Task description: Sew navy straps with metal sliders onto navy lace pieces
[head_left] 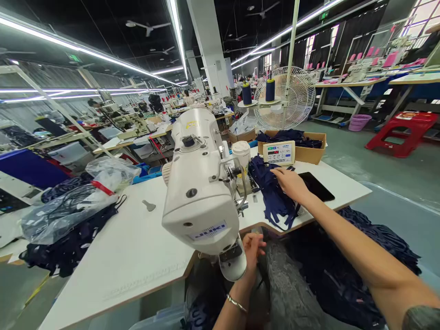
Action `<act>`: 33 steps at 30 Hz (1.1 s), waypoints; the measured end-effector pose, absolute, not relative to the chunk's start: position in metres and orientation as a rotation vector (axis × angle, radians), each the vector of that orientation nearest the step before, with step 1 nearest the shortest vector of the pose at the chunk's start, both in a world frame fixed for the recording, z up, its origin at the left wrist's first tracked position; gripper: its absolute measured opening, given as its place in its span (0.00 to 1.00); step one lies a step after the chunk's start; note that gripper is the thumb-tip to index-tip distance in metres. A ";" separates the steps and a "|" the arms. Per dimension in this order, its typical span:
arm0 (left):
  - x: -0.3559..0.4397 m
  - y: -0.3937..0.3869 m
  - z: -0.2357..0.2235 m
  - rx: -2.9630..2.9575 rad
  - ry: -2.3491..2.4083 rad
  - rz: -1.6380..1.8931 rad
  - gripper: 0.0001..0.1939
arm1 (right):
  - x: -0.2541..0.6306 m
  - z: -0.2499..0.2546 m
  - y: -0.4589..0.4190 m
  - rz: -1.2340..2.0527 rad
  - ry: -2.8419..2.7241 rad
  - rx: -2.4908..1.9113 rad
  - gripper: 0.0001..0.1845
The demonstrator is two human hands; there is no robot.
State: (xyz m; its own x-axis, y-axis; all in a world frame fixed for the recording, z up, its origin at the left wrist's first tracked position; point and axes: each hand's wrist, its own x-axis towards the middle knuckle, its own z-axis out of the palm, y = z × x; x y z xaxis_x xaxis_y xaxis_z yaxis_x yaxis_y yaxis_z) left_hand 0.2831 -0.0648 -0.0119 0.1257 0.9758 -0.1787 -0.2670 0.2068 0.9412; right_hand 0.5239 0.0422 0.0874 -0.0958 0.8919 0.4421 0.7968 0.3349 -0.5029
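A white JUKI sewing machine (195, 183) stands in front of me, its head toward me. Just below and to the right of its near end is my left hand (252, 250), partly hidden by the machine. The fingers are loosely bent and apart, with nothing visible in them. My right hand (290, 183) reaches over a pile of navy fabric straps (271, 195) right of the needle area. Its fingers stretch out onto the top of the pile, and no strap is visibly lifted. Behind the pile stands a control panel (280, 153).
A black tablet-like slab (318, 187) lies right of my right hand. Behind the panel is a cardboard box (318, 149) of navy pieces. Thread cones (270, 90) and a fan (299, 98) stand beyond. A small grey metal piece (149, 205) lies on the white tabletop (137, 247).
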 end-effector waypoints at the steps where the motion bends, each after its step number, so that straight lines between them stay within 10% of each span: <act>1: 0.284 -0.066 -0.010 0.928 1.014 1.102 0.30 | 0.513 0.084 0.025 0.235 -1.938 -1.460 0.20; 9: 0.284 -0.075 0.001 1.038 0.998 1.059 0.27 | 0.455 0.047 -0.076 1.307 -1.885 -1.288 0.13; 33: 0.270 -0.090 -0.008 1.060 0.918 0.768 0.27 | 0.447 0.074 -0.022 1.308 -1.538 -1.294 0.11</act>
